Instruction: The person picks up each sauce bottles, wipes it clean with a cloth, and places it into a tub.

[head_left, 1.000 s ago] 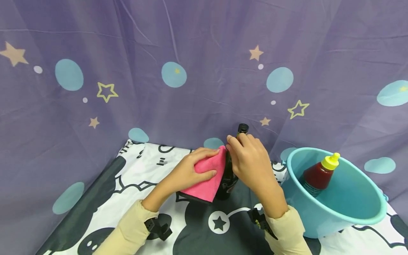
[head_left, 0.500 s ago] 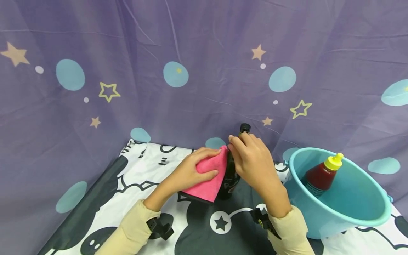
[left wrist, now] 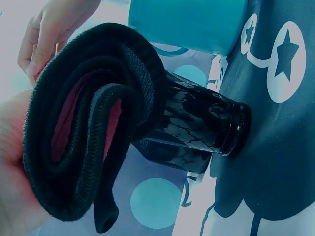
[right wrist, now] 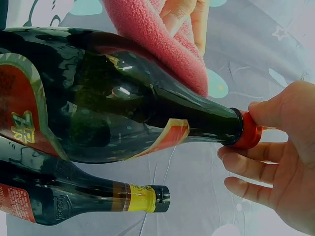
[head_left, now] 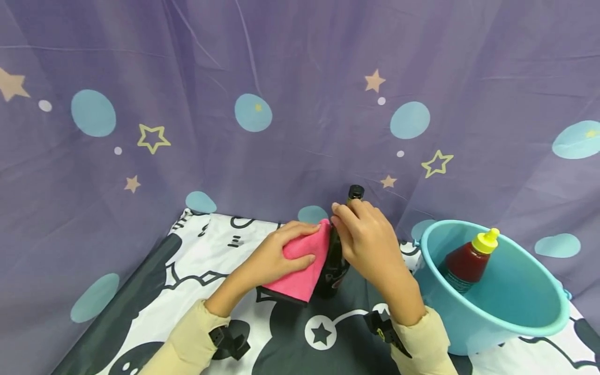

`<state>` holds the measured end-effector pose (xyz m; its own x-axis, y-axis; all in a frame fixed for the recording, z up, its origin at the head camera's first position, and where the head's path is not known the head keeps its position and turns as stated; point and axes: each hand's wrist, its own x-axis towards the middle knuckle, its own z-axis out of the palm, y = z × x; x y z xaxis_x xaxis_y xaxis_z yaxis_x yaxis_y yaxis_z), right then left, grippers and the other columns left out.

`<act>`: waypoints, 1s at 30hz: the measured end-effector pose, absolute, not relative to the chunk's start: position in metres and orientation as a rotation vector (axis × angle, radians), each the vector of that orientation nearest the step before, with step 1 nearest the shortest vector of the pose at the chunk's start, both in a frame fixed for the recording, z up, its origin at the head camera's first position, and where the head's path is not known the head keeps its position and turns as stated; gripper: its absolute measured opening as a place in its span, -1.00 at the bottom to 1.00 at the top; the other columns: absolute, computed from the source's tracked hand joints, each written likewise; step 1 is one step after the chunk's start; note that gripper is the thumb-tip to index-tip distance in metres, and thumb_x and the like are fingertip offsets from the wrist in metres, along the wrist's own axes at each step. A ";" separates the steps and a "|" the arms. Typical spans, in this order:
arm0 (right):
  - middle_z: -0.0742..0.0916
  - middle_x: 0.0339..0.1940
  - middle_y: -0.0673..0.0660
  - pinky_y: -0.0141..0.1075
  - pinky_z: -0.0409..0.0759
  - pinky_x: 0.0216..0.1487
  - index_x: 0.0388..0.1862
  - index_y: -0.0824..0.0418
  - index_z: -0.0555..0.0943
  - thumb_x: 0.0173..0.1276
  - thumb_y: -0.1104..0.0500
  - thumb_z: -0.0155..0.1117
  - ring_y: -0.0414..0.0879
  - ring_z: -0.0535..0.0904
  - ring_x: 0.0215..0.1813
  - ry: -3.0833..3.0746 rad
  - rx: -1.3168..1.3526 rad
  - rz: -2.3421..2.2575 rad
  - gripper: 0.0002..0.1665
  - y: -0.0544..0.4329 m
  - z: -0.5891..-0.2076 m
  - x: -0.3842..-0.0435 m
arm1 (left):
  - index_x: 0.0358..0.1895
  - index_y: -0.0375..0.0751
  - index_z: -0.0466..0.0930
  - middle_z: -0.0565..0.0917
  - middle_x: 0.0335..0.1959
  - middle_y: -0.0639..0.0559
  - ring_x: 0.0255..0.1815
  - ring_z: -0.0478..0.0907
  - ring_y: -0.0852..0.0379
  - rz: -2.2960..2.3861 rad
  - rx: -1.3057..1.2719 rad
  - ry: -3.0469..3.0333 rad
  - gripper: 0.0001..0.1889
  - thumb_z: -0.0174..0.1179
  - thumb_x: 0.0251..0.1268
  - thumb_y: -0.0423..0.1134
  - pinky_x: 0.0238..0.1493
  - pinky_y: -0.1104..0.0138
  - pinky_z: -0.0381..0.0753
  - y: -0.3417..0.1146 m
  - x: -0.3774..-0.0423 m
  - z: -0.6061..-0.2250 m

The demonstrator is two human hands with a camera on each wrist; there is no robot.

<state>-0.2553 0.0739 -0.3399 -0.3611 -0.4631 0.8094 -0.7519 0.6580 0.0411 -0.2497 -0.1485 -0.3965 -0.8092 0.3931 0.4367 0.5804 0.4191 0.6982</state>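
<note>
Head view, lower centre: the left hand (head_left: 275, 254) grips a cloth (head_left: 300, 273) against a bottle (right wrist: 123, 103), the right hand (head_left: 370, 242) pinches its red cap (right wrist: 251, 132); a bucket (head_left: 525, 299) stands lower right

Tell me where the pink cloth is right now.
In the head view, the pink cloth is at lower centre, gripped by the left hand, just left of the large dark bottle whose red top the right hand holds.
</note>
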 end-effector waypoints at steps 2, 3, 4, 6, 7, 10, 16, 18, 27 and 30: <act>0.62 -0.35 0.16 -0.16 0.47 -0.35 -0.02 0.30 0.71 0.42 0.27 0.31 0.02 0.45 -0.40 -2.016 0.940 0.434 -0.80 0.073 -0.339 -0.255 | 0.36 0.01 0.57 0.57 0.31 0.08 0.30 0.51 0.11 -1.322 -0.863 -2.458 -0.43 0.42 0.24 -0.22 0.19 0.20 0.61 -0.149 -0.251 -0.396; 0.62 -0.34 0.17 -0.15 0.47 -0.35 -0.02 0.31 0.71 0.42 0.28 0.31 0.03 0.46 -0.40 -2.014 0.939 0.437 -0.80 0.073 -0.338 -0.256 | 0.36 0.00 0.57 0.57 0.31 0.07 0.30 0.51 0.11 -1.313 -0.870 -2.449 -0.43 0.42 0.24 -0.23 0.20 0.19 0.61 -0.149 -0.251 -0.395; 0.63 -0.34 0.17 -0.15 0.48 -0.34 -0.02 0.31 0.71 0.42 0.28 0.31 0.03 0.46 -0.39 -2.013 0.936 0.440 -0.80 0.073 -0.337 -0.256 | 0.36 0.00 0.57 0.57 0.31 0.06 0.31 0.51 0.10 -1.306 -0.877 -2.438 -0.43 0.42 0.24 -0.23 0.20 0.18 0.60 -0.148 -0.252 -0.394; 0.63 -0.34 0.18 -0.14 0.49 -0.34 -0.03 0.31 0.71 0.42 0.28 0.31 0.04 0.47 -0.39 -2.015 0.932 0.444 -0.80 0.073 -0.336 -0.257 | 0.36 -0.02 0.57 0.57 0.32 0.04 0.31 0.51 0.08 -1.303 -0.893 -2.423 -0.43 0.42 0.24 -0.24 0.20 0.17 0.60 -0.148 -0.253 -0.393; 0.63 -0.34 0.18 -0.15 0.49 -0.34 -0.03 0.31 0.71 0.42 0.28 0.31 0.04 0.47 -0.39 -2.017 0.932 0.445 -0.80 0.073 -0.336 -0.256 | 0.36 -0.03 0.57 0.57 0.32 0.03 0.31 0.51 0.07 -1.299 -0.898 -2.420 -0.43 0.42 0.24 -0.24 0.19 0.18 0.61 -0.147 -0.253 -0.393; 0.62 -0.35 0.16 -0.16 0.48 -0.34 -0.02 0.30 0.71 0.41 0.28 0.31 0.02 0.46 -0.39 -2.031 0.934 0.446 -0.79 0.074 -0.337 -0.255 | 0.36 -0.06 0.56 0.55 0.32 0.00 0.30 0.52 0.05 -1.301 -0.899 -2.425 -0.43 0.41 0.25 -0.26 0.18 0.20 0.61 -0.147 -0.251 -0.395; 0.62 -0.36 0.15 -0.16 0.47 -0.34 -0.02 0.30 0.71 0.42 0.28 0.31 0.02 0.46 -0.39 -2.034 0.941 0.456 -0.79 0.073 -0.341 -0.253 | 0.36 -0.06 0.56 0.54 0.34 -0.01 0.30 0.52 0.03 -1.314 -0.883 -2.421 -0.42 0.41 0.24 -0.27 0.17 0.22 0.61 -0.146 -0.246 -0.398; 0.62 -0.36 0.15 -0.16 0.48 -0.33 -0.02 0.30 0.71 0.42 0.28 0.31 0.02 0.46 -0.39 -2.030 0.943 0.457 -0.79 0.074 -0.341 -0.253 | 0.36 -0.06 0.56 0.54 0.34 0.00 0.31 0.50 0.04 -1.338 -0.885 -2.404 -0.42 0.41 0.23 -0.27 0.18 0.22 0.60 -0.144 -0.247 -0.400; 0.62 -0.35 0.16 -0.15 0.47 -0.34 -0.02 0.30 0.71 0.43 0.26 0.30 0.03 0.46 -0.40 -2.025 0.937 0.454 -0.79 0.072 -0.340 -0.254 | 0.32 -0.06 0.57 0.55 0.28 0.06 0.26 0.49 0.12 -1.422 -0.864 -2.389 -0.44 0.40 0.22 -0.32 0.18 0.27 0.58 -0.144 -0.249 -0.401; 0.62 -0.35 0.16 -0.16 0.47 -0.35 -0.01 0.30 0.71 0.44 0.26 0.29 0.02 0.46 -0.40 -2.044 0.929 0.451 -0.79 0.073 -0.341 -0.253 | 0.31 -0.06 0.58 0.56 0.27 0.05 0.26 0.50 0.11 -1.406 -0.865 -2.395 -0.45 0.40 0.21 -0.33 0.17 0.26 0.60 -0.144 -0.248 -0.401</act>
